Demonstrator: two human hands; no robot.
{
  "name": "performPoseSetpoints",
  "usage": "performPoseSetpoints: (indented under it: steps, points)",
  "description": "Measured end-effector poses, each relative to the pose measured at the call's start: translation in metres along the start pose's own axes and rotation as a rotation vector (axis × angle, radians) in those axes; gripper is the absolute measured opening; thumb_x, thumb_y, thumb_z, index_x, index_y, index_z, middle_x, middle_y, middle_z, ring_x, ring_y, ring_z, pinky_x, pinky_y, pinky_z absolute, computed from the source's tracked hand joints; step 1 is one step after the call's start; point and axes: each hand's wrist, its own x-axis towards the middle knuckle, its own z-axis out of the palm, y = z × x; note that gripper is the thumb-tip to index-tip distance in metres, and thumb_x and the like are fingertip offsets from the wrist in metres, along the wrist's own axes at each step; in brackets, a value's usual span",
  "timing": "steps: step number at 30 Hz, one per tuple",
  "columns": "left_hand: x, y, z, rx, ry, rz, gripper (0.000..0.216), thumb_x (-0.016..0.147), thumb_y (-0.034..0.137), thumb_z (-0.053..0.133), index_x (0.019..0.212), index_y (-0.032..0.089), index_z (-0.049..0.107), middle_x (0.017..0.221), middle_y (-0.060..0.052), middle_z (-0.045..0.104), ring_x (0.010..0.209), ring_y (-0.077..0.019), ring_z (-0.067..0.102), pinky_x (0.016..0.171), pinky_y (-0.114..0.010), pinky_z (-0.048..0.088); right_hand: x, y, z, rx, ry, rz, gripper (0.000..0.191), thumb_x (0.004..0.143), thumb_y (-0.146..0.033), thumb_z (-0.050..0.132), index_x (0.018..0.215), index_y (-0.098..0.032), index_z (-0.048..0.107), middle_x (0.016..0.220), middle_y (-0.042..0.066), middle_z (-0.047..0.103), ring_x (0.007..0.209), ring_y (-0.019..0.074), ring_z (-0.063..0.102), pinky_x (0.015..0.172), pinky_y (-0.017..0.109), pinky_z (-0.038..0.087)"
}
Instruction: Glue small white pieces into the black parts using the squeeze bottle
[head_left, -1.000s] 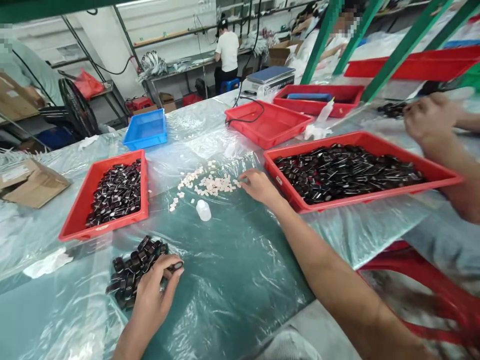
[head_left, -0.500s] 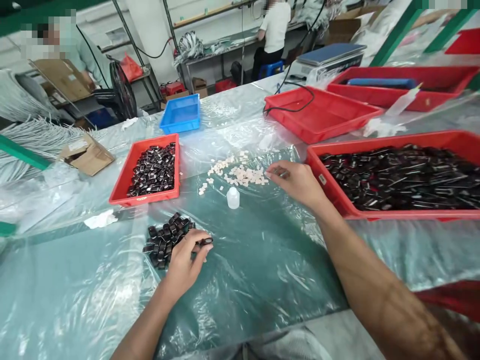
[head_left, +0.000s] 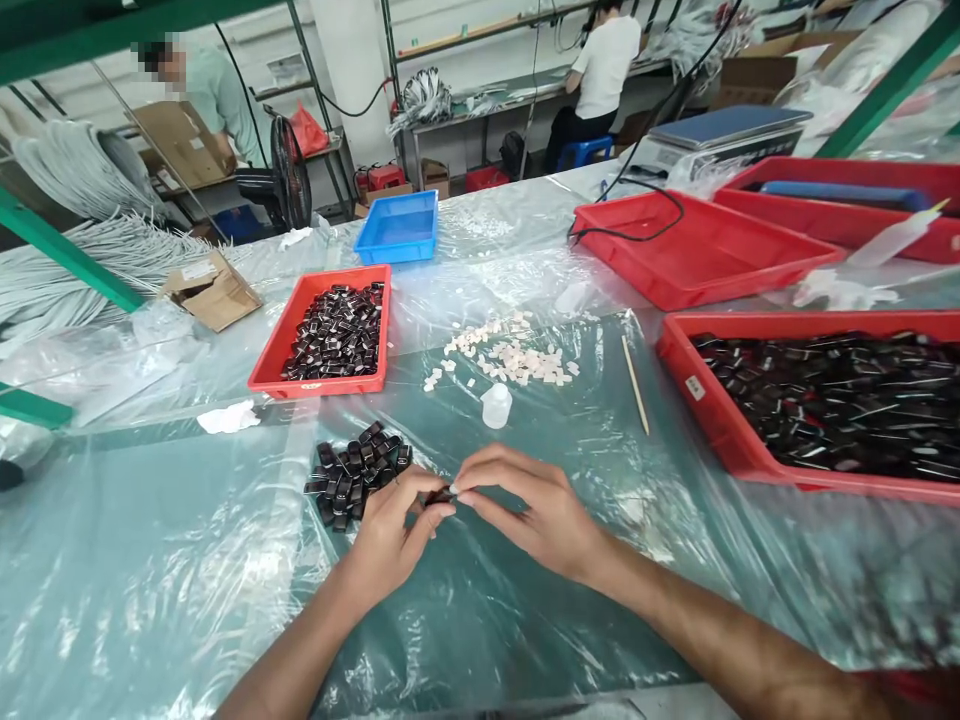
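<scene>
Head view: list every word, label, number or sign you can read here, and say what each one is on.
No text is legible.
White sticker on the red tray of black parts: too small to read.
White label on the cardboard box: blurred, unreadable.
Black parts pile near the left hand and right hand: no markings can be made out.

No lettering can be read; the white stickers on the near red plastic tray (head_left: 694,388) and the brown cardboard box (head_left: 212,291) are blurred.
</scene>
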Motion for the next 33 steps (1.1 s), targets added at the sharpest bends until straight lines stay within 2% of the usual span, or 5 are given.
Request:
performPoseSetpoints:
  steps: [11,18,23,28,33]
  points:
    - [-0.004,0.002,0.01,-0.158,0.017,-0.035,0.007,0.107,0.019,0.062,0.108,0.023,0.068,0.087,0.004,0.06,0.058,-0.0068,0.07,0.055,-0.016,0.059,-0.005,0.004,0.013,0.157,0.047,0.083,0.013,0.1,-0.016,0.075,0.105,-0.028,0.075,0.092,0.001,0.072,0.081,0.0142,0.074,0.07,0.025,0.06]
    - [-0.009,0.007,0.021,-0.314,0.168,-0.091,0.013,0.104,0.018,0.065,0.107,0.027,0.073,0.084,0.005,0.063,0.052,-0.0105,0.072,0.049,-0.02,0.062,-0.014,0.003,0.025,0.214,0.082,0.003,0.042,0.103,-0.014,0.068,0.136,-0.04,0.07,0.109,0.005,0.074,0.093,0.0182,0.077,0.077,0.03,0.066]
    - [-0.012,-0.006,0.02,-0.241,0.165,-0.106,0.013,0.102,0.021,0.067,0.108,0.03,0.074,0.083,0.005,0.066,0.053,-0.0119,0.071,0.05,-0.022,0.059,-0.01,0.004,0.025,0.168,0.086,-0.032,0.043,0.102,-0.019,0.069,0.137,-0.044,0.068,0.104,0.003,0.075,0.089,0.02,0.077,0.076,0.033,0.066]
    - [-0.007,-0.02,0.008,-0.278,0.141,-0.239,0.007,0.104,0.034,0.065,0.107,0.029,0.068,0.087,0.001,0.069,0.059,-0.0166,0.068,0.055,-0.03,0.061,0.011,0.018,-0.003,-0.049,0.02,-0.149,0.037,0.105,-0.026,0.066,0.139,-0.038,0.067,0.118,0.005,0.075,0.1,0.0203,0.077,0.088,0.033,0.066]
    - [0.001,-0.024,-0.005,-0.387,0.164,-0.258,0.019,0.102,0.051,0.06,0.099,0.032,0.06,0.075,0.002,0.056,0.06,-0.0187,0.057,0.047,-0.03,0.052,0.025,0.06,-0.059,-0.301,0.36,0.011,0.025,0.107,-0.021,0.055,0.122,-0.027,0.074,0.107,0.006,0.074,0.091,0.0178,0.072,0.079,0.032,0.062]
